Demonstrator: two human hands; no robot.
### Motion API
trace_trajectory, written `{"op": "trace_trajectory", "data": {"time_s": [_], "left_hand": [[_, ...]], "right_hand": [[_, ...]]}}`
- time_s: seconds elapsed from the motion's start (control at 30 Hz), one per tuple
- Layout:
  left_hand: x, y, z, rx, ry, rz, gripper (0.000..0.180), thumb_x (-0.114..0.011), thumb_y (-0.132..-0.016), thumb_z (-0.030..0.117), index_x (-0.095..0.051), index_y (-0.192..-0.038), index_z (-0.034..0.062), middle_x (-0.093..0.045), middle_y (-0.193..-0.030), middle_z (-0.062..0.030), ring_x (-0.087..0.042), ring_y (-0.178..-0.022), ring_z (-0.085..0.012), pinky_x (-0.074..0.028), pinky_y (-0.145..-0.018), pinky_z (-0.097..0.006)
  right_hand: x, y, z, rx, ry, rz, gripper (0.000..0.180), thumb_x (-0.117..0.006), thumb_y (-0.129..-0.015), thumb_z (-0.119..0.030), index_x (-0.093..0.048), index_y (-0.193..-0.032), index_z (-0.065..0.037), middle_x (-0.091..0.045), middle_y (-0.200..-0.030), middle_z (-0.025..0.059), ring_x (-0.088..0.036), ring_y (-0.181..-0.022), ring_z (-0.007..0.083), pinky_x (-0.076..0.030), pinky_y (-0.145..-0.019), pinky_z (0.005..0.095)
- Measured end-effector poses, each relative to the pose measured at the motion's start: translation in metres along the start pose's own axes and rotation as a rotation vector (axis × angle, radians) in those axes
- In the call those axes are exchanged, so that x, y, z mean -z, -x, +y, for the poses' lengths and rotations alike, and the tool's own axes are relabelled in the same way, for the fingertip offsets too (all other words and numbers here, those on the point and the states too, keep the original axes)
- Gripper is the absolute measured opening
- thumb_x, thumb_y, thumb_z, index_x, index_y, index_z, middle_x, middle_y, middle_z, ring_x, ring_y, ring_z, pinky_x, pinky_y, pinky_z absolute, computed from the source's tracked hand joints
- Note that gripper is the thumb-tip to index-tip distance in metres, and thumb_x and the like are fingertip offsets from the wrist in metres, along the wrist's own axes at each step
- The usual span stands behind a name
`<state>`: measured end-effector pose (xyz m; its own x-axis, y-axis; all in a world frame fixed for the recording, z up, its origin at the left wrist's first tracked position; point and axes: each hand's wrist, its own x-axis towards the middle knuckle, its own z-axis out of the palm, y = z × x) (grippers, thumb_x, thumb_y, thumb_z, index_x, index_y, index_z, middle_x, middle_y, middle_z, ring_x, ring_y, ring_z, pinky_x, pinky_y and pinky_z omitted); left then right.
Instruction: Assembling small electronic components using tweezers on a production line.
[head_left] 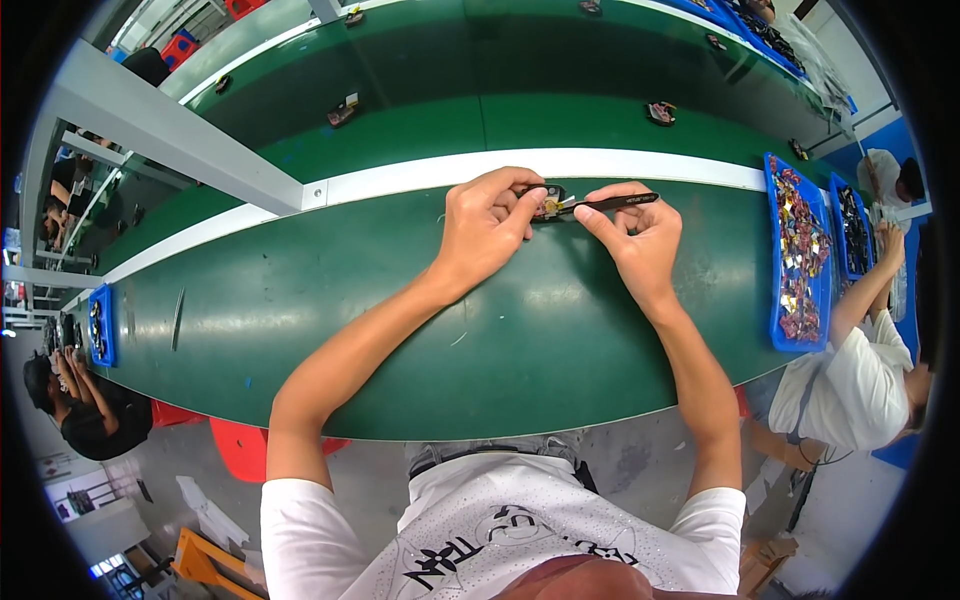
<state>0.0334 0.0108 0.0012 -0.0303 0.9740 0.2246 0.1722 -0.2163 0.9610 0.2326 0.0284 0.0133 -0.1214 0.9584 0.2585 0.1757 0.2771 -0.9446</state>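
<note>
Near the far rail, my left hand (478,228) is closed around a small black casing (552,190) with yellow and metallic bits showing inside. My right hand (645,245) grips a pair of black tweezers (632,201) between thumb and fingers. The tweezers point left, with their tips at the inside of the casing; whether they pinch a part there is too small to tell. Both hands are just above the green tabletop (400,370). My left fingers partly cover the casing.
At right stand a blue tray (775,300) of small colourful parts and another blue tray (848,235) of black parts, near a co-worker's arm. A grey post (200,130) rises at left. Beyond the white rail (400,178), small assemblies lie on a green belt. A thin strip (178,318) lies left.
</note>
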Motion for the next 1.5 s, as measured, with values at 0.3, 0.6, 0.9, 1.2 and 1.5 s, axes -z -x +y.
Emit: {"op": "trace_trajectory", "data": {"time_s": [0.3,0.6,0.9,1.2,1.5], "left_hand": [[-0.001,0.001,-0.010,-0.203,-0.155,0.031,0.014,-0.071,-0.092,0.002,-0.071,-0.104,-0.0050,-0.072,-0.077,-0.0103,-0.066,-0.059,-0.0102,-0.049,-0.049,-0.023],[-0.003,0.002,-0.013,-0.231,-0.181,0.068,0.012,-0.072,-0.092,0.000,-0.071,-0.103,-0.0052,-0.071,-0.075,-0.0090,-0.066,-0.056,-0.0102,-0.048,-0.048,-0.021],[0.000,0.003,-0.008,-0.224,-0.114,0.027,0.014,-0.071,-0.093,0.001,-0.071,-0.106,-0.0052,-0.072,-0.078,-0.0100,-0.067,-0.058,-0.0105,-0.050,-0.049,-0.022],[0.007,0.000,0.000,0.063,0.124,-0.112,0.020,-0.067,-0.098,0.006,-0.068,-0.113,-0.0059,-0.073,-0.088,-0.0126,-0.069,-0.064,-0.0133,-0.051,-0.048,-0.023],[0.015,-0.010,-0.009,0.172,0.427,-0.267,0.029,-0.064,-0.102,0.014,-0.064,-0.121,-0.0081,-0.072,-0.099,-0.0178,-0.074,-0.071,-0.0231,-0.059,-0.050,-0.027]], "right_hand": [[-0.001,0.000,0.003,-0.055,-0.002,-0.011,0.016,-0.084,-0.080,-0.005,-0.073,-0.089,0.000,-0.052,-0.062,-0.0081,-0.033,-0.051,-0.0013,-0.022,-0.047,0.0209],[-0.002,0.000,0.003,-0.061,-0.023,-0.014,0.016,-0.085,-0.080,-0.005,-0.073,-0.090,0.000,-0.054,-0.064,-0.0078,-0.033,-0.052,-0.0017,-0.022,-0.047,0.0205],[-0.004,-0.001,0.008,-0.103,-0.168,-0.007,0.015,-0.084,-0.080,-0.001,-0.072,-0.089,0.001,-0.065,-0.072,-0.0023,-0.037,-0.054,-0.0022,-0.026,-0.048,0.0190],[0.001,-0.002,-0.006,-0.227,-0.214,-0.056,0.015,-0.080,-0.083,0.004,-0.070,-0.094,0.003,-0.070,-0.081,0.0047,-0.061,-0.068,0.0035,-0.045,-0.060,0.0188],[0.004,0.001,0.000,-0.101,-0.216,-0.058,0.014,-0.080,-0.083,0.004,-0.070,-0.093,0.003,-0.067,-0.080,0.0007,-0.043,-0.054,-0.0008,-0.034,-0.053,0.0175]]}}
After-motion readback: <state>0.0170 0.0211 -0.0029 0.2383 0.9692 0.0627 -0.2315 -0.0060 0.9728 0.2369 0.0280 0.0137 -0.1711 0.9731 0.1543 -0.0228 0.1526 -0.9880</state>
